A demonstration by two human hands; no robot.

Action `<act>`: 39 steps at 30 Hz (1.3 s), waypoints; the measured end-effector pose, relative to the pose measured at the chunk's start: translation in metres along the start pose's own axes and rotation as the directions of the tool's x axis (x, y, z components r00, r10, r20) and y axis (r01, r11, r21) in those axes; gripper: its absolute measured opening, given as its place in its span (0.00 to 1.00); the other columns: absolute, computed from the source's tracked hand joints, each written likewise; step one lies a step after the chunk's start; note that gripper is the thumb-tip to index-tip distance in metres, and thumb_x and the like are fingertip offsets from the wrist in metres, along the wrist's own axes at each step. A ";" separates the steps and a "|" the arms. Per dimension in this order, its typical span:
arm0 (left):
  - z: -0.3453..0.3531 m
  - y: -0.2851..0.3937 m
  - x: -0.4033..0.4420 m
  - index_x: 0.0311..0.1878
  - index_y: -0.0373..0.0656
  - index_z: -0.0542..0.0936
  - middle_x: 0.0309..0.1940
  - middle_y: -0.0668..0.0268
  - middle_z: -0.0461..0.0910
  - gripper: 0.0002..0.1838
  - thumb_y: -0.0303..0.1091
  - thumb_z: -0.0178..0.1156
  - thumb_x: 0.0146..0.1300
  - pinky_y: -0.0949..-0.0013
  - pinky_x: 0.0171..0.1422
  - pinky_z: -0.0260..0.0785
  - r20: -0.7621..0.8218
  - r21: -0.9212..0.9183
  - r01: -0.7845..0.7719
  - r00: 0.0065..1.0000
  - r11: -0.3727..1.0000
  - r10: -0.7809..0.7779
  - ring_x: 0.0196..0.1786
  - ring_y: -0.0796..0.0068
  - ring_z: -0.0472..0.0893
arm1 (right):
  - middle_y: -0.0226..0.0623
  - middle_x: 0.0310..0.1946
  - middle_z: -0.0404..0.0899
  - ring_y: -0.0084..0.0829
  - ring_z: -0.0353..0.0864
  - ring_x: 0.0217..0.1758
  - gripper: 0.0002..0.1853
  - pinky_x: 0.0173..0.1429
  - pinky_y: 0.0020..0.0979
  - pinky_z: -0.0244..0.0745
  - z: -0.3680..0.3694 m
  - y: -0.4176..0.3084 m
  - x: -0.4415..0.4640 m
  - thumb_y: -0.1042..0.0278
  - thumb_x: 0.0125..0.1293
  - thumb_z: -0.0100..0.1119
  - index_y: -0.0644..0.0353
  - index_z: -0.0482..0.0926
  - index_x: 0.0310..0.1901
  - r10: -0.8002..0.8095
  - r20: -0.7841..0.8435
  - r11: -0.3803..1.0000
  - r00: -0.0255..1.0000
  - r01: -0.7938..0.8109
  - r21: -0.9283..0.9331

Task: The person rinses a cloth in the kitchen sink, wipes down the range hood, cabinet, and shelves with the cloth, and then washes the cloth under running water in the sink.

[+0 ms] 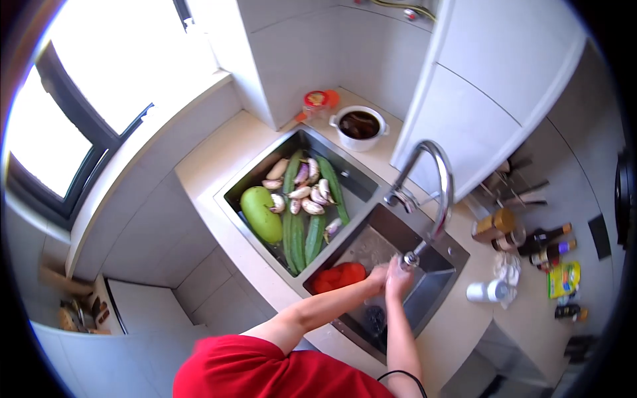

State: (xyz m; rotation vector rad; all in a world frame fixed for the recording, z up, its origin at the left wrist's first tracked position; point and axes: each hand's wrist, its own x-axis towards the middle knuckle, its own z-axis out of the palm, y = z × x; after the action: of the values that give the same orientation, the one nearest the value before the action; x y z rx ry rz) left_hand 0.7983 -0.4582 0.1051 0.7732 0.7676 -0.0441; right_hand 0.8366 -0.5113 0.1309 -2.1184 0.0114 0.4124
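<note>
My left hand (379, 278) and my right hand (399, 281) are close together under the spout of the chrome tap (446, 192), above the right sink basin (434, 278). Their fingers are curled in against each other, and whatever may lie between them is too small to make out. Beside my left forearm, glossy red rounded pieces (340, 276), perhaps tomatoes, rest in the basin's left corner. A dark drain strainer (375, 319) shows between my forearms.
The left basin (358, 182) holds long green gourds (292, 232), a fat pale-green gourd (261, 213) and several small white-purple eggplants (312, 206). Behind stand a white pot (359, 140) of dark liquid and a red-lidded jar (316, 103). Bottles (547, 240) and a white canister (486, 292) are rightward.
</note>
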 end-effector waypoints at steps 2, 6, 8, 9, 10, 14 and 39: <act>-0.015 -0.043 0.039 0.42 0.42 0.78 0.36 0.64 0.79 0.15 0.37 0.42 0.71 0.67 0.46 0.71 0.088 0.021 -0.128 0.988 0.992 0.126 0.38 0.72 0.78 | 0.48 0.43 0.77 0.39 0.76 0.45 0.16 0.50 0.36 0.70 0.006 0.060 0.047 0.66 0.52 0.64 0.65 0.73 0.40 -0.210 -0.179 0.976 0.961 0.195 -0.095; -0.014 -0.022 0.054 0.42 0.39 0.76 0.36 0.61 0.79 0.13 0.36 0.45 0.66 0.64 0.36 0.72 0.011 -0.101 -0.024 1.000 0.995 0.025 0.34 0.69 0.79 | 0.51 0.44 0.75 0.47 0.75 0.49 0.25 0.53 0.42 0.68 0.014 0.082 0.027 0.65 0.48 0.64 0.62 0.71 0.49 -0.211 -0.284 0.929 0.935 0.282 0.238; -0.025 -0.016 0.076 0.42 0.40 0.75 0.36 0.60 0.79 0.14 0.39 0.46 0.67 0.61 0.36 0.72 0.060 0.129 -0.103 0.994 0.986 0.095 0.33 0.66 0.79 | 0.51 0.44 0.75 0.49 0.75 0.49 0.25 0.52 0.43 0.69 0.012 0.054 -0.014 0.64 0.49 0.64 0.62 0.72 0.50 -0.306 -0.242 0.933 0.921 0.340 0.115; -0.024 -0.005 0.072 0.42 0.40 0.75 0.37 0.59 0.79 0.14 0.41 0.47 0.67 0.60 0.37 0.73 0.026 0.391 -0.152 0.988 0.908 0.154 0.33 0.66 0.79 | 0.51 0.43 0.76 0.50 0.76 0.48 0.25 0.52 0.44 0.69 0.009 0.031 -0.026 0.64 0.49 0.64 0.63 0.72 0.49 -0.325 -0.220 0.941 0.920 0.339 0.028; -0.019 -0.007 0.062 0.42 0.41 0.75 0.37 0.60 0.79 0.13 0.40 0.49 0.66 0.61 0.38 0.72 0.074 0.253 -0.121 0.992 0.960 0.106 0.35 0.68 0.79 | 0.51 0.41 0.76 0.50 0.76 0.47 0.24 0.51 0.44 0.69 0.007 0.014 -0.028 0.63 0.50 0.65 0.64 0.73 0.48 -0.340 -0.191 0.940 0.921 0.335 -0.058; 0.001 -0.025 0.029 0.41 0.46 0.77 0.34 0.65 0.79 0.09 0.38 0.54 0.63 0.65 0.39 0.72 0.201 -0.186 0.099 0.978 0.978 -0.061 0.37 0.73 0.79 | 0.47 0.32 0.78 0.48 0.77 0.39 0.17 0.40 0.45 0.67 -0.008 0.030 0.043 0.51 0.62 0.56 0.60 0.77 0.34 -0.159 -0.329 0.985 0.931 0.171 0.006; 0.005 -0.005 0.003 0.41 0.43 0.77 0.35 0.65 0.78 0.11 0.38 0.49 0.66 0.66 0.37 0.72 0.055 0.046 0.010 0.998 0.999 -0.012 0.35 0.75 0.78 | 0.41 0.24 0.74 0.45 0.74 0.30 0.19 0.37 0.40 0.69 -0.002 0.038 0.034 0.48 0.63 0.56 0.59 0.74 0.35 -0.162 -0.417 0.954 0.894 0.249 0.164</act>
State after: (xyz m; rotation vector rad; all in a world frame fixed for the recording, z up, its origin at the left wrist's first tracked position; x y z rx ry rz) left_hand 0.8022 -0.4644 0.1029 0.8085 0.7206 -0.0929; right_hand 0.8627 -0.5290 0.0914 -1.9305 0.0632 -0.1508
